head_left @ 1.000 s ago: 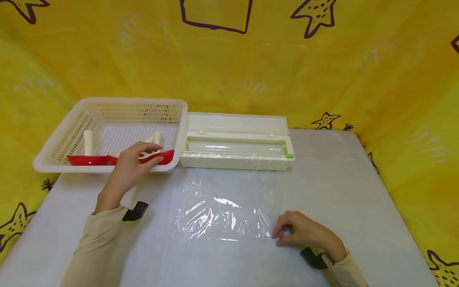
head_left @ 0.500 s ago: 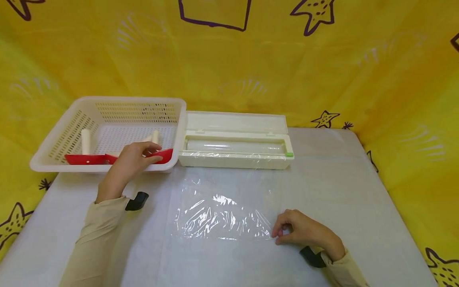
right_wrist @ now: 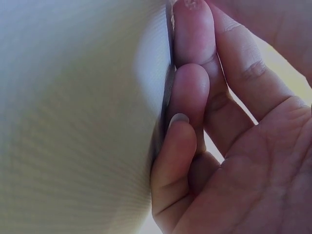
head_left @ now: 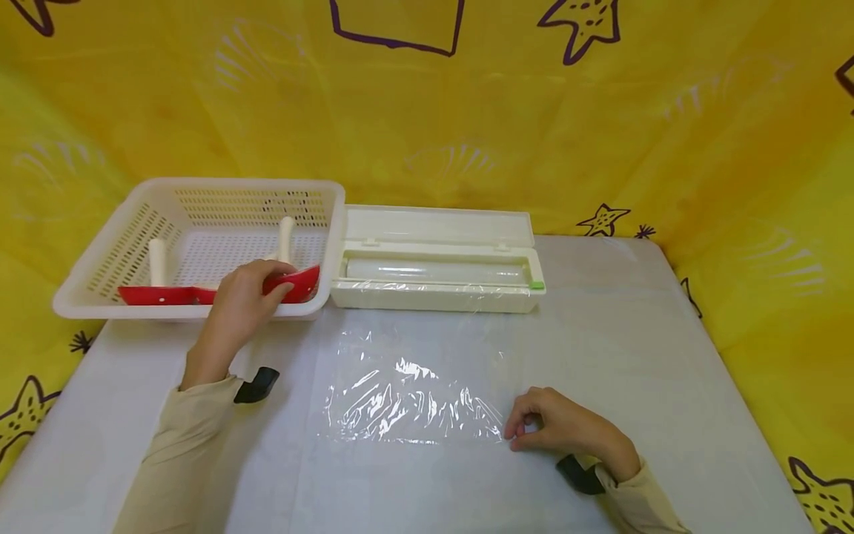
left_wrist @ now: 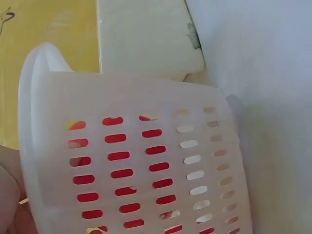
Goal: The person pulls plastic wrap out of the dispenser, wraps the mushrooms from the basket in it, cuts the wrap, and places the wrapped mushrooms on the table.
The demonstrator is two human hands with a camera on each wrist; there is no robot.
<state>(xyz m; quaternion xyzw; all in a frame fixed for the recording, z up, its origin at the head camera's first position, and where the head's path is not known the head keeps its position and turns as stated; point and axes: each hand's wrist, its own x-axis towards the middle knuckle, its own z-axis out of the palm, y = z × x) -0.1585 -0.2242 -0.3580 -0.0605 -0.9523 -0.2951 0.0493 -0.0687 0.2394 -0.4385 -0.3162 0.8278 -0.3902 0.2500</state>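
My left hand (head_left: 242,302) reaches over the front rim of the white basket (head_left: 87,304). It pinches a red utensil with a cream handle (head_left: 303,283), whose exact kind I cannot tell. Another red piece (head_left: 156,296) with a cream handle lies left of it. In the left wrist view, red shows through the slots of the basket wall (left_wrist: 53,97). A sheet of cling film (head_left: 407,400) stretches over the table from a dispenser box (head_left: 437,299). At the sheet's near right corner, my right hand (head_left: 567,426) pinches the film; its curled fingers (right_wrist: 187,92) fill the right wrist view.
The dispenser has its lid (head_left: 437,226) raised, with a film roll (head_left: 434,271) inside and a green tab (head_left: 537,285) at its right end. It stands against the basket's right side. A yellow patterned cloth (head_left: 427,111) hangs behind the white-covered table (head_left: 620,334).
My left hand has closed on the right-hand red utensil and lifted it slightly, its cream handle standing higher. The right hand stays at the film's corner.
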